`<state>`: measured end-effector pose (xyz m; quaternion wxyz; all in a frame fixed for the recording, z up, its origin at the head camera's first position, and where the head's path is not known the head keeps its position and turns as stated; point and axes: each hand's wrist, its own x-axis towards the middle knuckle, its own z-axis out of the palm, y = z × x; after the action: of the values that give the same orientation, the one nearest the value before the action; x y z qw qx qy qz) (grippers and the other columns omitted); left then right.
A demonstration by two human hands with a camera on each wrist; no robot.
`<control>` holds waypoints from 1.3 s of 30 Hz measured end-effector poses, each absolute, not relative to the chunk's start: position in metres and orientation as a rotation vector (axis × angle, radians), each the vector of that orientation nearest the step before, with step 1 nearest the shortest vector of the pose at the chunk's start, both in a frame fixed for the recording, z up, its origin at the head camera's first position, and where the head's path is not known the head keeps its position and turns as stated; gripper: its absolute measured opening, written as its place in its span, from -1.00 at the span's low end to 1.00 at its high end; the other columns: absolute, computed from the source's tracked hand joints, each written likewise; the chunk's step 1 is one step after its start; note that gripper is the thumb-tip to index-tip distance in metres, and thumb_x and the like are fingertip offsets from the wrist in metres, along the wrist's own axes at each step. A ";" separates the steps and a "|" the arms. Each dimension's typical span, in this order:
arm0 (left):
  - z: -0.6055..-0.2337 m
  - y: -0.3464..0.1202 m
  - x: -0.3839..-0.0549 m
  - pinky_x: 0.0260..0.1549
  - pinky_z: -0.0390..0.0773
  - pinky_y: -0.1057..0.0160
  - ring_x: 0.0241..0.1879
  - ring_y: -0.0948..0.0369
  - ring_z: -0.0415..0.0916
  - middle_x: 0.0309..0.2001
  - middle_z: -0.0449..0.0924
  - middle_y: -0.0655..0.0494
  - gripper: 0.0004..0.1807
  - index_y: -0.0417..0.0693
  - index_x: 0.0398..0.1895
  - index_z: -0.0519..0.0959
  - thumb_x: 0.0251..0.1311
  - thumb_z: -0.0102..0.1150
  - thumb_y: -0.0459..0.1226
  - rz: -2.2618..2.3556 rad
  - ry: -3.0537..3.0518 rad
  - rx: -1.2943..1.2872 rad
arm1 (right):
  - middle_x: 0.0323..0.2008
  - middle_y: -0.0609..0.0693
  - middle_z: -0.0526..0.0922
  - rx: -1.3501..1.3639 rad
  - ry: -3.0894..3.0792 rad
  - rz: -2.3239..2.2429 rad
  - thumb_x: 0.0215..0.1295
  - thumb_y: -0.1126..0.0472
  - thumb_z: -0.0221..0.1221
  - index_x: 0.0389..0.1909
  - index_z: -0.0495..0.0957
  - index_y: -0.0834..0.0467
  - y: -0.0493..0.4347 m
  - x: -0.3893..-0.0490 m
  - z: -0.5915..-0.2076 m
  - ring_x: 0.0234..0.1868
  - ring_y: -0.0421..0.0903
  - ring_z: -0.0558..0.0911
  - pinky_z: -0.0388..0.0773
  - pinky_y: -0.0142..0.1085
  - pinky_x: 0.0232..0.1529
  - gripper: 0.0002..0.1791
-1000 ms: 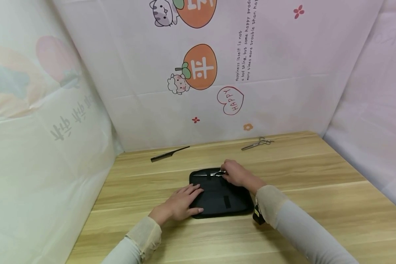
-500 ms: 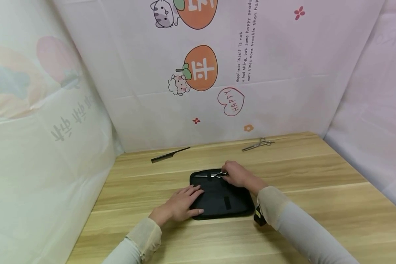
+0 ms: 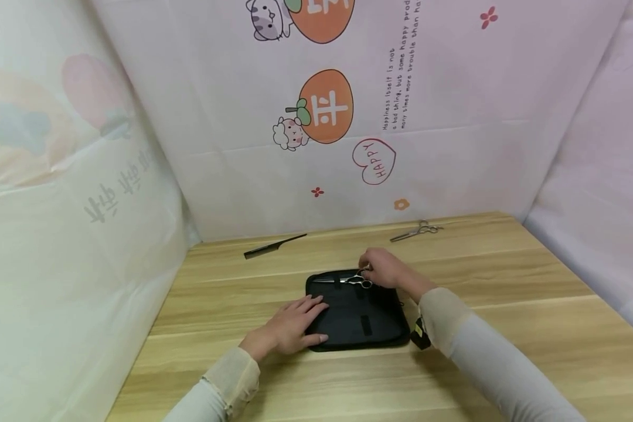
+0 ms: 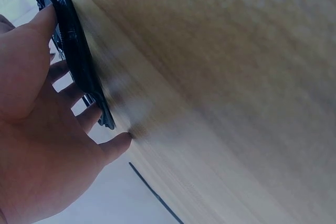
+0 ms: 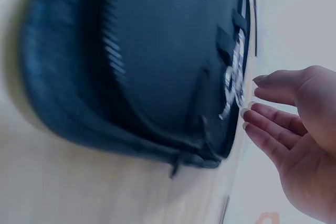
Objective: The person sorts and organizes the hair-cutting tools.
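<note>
Nearest, the left hand point(image 3: 290, 325) lies over the left edge of the black case point(image 3: 343, 325), fingers spread fairly straight, resting on it and pinching nothing. The case lies open-side up on the wood-grain counter point(image 3: 216, 305); a small dark tab point(image 3: 366, 324) sits on its near right part. Along the case's far edge are the scissors point(image 3: 352, 281), blades pointing left through a black strap point(image 3: 337, 282), handle rings to the right. The right hand point(image 3: 384, 268) is at those rings; the right wrist view shows its fingers loose and extended, not wrapped round the handles, and whether the tips touch a ring can't be told. For seating or sliding the scissors well, I'd judge: keep the left hand's light pressure so the case doesn't skid, nudge the rings along the blade line rather than sideways, and keep the rings together so the blades don't part under the strap. Farther, a black tail comb point(image 3: 261, 251) lies left, other scissors point(image 3: 408, 234) right, both before the printed sheet point(image 3: 242, 193).
</note>
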<state>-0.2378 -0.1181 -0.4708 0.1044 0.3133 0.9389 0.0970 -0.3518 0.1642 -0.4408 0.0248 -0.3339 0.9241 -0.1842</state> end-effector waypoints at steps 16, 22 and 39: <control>-0.468 -0.120 -0.239 0.41 0.16 -0.28 0.58 -0.08 -0.01 0.61 0.06 0.01 -0.23 0.08 0.60 0.18 0.47 0.02 0.19 0.285 2.758 0.912 | 0.14 0.42 0.47 -0.876 2.983 -0.631 0.41 0.33 0.13 0.20 0.49 0.46 0.194 -0.393 -0.443 0.07 0.30 0.56 0.52 0.15 0.09 -0.58; -0.472 -0.121 -0.241 0.40 0.15 -0.29 0.59 -0.08 -0.03 0.62 0.05 0.02 -0.22 0.10 0.61 0.16 0.47 -0.02 0.23 0.302 2.767 0.933 | 0.15 0.49 0.40 -0.721 3.057 -0.635 0.41 0.29 0.12 0.29 0.38 0.48 0.214 -0.406 -0.455 0.08 0.35 0.54 0.49 0.21 0.10 -0.49; -0.478 -0.120 -0.244 0.43 0.13 -0.27 0.60 -0.05 -0.05 0.62 0.04 0.05 -0.20 0.13 0.62 0.15 0.45 -0.03 0.25 0.284 2.774 0.918 | 0.40 0.56 0.19 -0.602 3.022 -0.553 0.42 0.17 0.03 0.45 0.20 0.47 0.247 -0.410 -0.472 0.39 0.57 0.16 0.19 0.36 0.34 -0.31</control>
<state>-0.2441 -0.1200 -0.4776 0.1030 0.3110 0.9399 0.0963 -0.4103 0.2470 -0.4719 0.0056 -0.1924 0.9653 -0.1767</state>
